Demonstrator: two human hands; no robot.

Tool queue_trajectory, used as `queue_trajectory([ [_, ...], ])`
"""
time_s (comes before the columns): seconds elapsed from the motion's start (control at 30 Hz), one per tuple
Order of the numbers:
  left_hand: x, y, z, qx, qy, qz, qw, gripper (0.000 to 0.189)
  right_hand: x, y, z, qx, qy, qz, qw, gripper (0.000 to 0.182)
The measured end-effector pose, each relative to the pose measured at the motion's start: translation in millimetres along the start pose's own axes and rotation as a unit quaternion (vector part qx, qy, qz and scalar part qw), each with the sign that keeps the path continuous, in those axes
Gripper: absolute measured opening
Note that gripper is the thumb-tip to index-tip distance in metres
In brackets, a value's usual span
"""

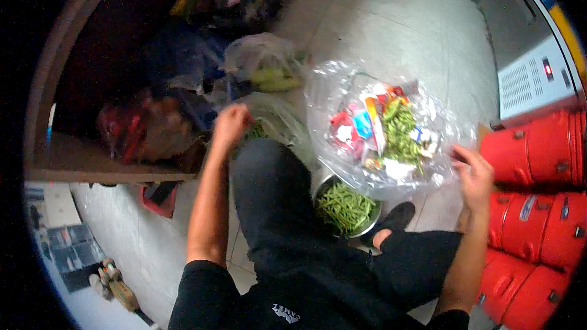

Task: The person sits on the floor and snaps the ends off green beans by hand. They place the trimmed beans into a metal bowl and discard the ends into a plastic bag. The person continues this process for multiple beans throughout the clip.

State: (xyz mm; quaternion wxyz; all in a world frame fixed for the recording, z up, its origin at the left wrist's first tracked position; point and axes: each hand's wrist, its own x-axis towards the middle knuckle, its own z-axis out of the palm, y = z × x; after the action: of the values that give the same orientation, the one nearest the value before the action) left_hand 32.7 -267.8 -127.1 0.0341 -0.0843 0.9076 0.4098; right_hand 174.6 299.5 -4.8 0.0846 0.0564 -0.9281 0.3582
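Note:
My left hand (pixel 231 123) is curled beside my raised knee, at the edge of a clear plastic bag (pixel 282 114) with some green beans (pixel 257 129) inside. Blur hides whether anything is between its fingertips. My right hand (pixel 474 176) is at the right rim of a large clear plastic bag (pixel 330 85), thumb and fingers a little apart, with nothing visible in it. Wrappers (pixel 363 124) and a heap of green vegetable scraps (pixel 398 130) lie in that bag. Between my legs stands a metal bowl (pixel 377 220) full of green beans (pixel 345 208).
Red drums (pixel 532 151) are stacked at the right, below a metal cabinet (pixel 523 82) with a lit display. Another bag with green produce (pixel 275 78) sits ahead. A red bag (pixel 133 128) lies by a wooden frame (pixel 114 175) at left. My shoe (pixel 401 217) is beside the bowl.

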Motion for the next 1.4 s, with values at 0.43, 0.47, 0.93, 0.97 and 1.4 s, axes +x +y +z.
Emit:
queue_trajectory([
  [0.43,-97,-232,194,0.226,-0.082,-0.118,0.963,0.066,-68,127,-62,0.033,0.035,0.263,0.963,0.029],
  [0.47,-95,-230,195,0.243,-0.086,-0.121,0.959,0.071,-66,123,-58,0.038,0.027,0.288,0.957,0.027],
  [0.93,-75,-256,196,0.216,-0.124,-0.118,0.961,0.111,-41,110,-33,-0.056,-0.008,0.251,0.966,0.023],
  [0.97,-81,-257,199,0.208,-0.110,-0.109,0.966,0.107,-41,111,-34,-0.078,-0.014,0.242,0.967,0.023],
  [1.4,-117,-236,205,0.335,-0.055,-0.166,0.926,0.064,-42,101,-34,-0.117,-0.030,0.240,0.963,0.023],
])
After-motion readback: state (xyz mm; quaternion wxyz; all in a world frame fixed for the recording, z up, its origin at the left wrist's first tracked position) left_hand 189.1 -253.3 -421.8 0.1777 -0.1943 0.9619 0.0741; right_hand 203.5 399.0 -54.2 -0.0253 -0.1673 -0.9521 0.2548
